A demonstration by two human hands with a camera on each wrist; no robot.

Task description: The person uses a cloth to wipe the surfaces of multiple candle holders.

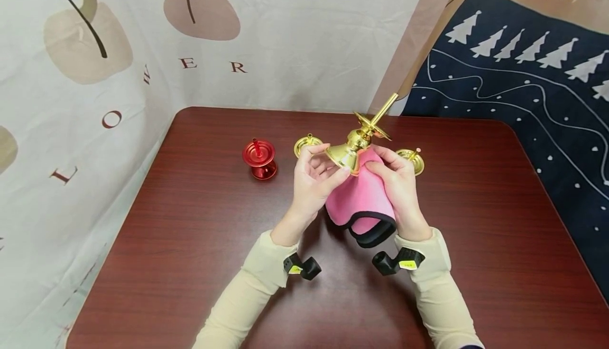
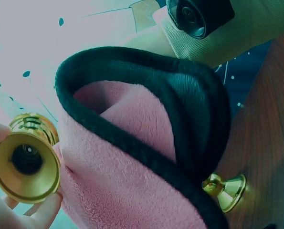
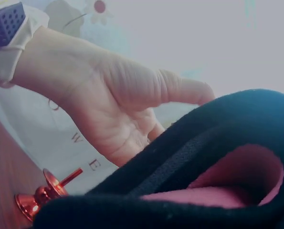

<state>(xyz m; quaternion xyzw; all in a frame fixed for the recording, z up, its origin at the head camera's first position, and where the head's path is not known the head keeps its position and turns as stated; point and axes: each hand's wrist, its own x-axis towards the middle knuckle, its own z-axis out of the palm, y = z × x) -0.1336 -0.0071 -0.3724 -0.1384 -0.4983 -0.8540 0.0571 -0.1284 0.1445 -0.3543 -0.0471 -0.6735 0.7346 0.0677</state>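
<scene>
Head view, clock read from the held candlestick: a gold candlestick [image 1: 359,138] is tilted in the air above a dark red-brown table [image 1: 200,248], its stem pointing between one and two o'clock. At eight o'clock, the left hand [image 1: 311,180] grasps its flared base between thumb and fingers. Between four and five o'clock, the right hand [image 1: 399,182] pinches a pink cloth [image 1: 361,198] with black edging; the cloth hangs at six o'clock, its upper end apparently touching the base. At nine o'clock, just behind the left fingers, sits a second candlestick [image 1: 302,148], also gold; farther out that way, a red candlestick [image 1: 262,171] stands upright. A third candlestick [image 1: 417,166], gold, peeks from behind the right hand between three and four o'clock.

Left wrist view, clock read from the centre: the held candlestick is at eight o'clock — its hollow base faces the camera, left fingers at the rim. The cloth fills the middle, folded over. Another gold candlestick [image 2: 232,193] shows between four and five, and a sleeve [image 2: 263,28] between one and two.

Right wrist view, same clock: the left hand stretches from ten o'clock to the middle — its fingertips are hidden, so their hold cannot be told here. The cloth looms at four; the red candlestick is at eight.
</scene>
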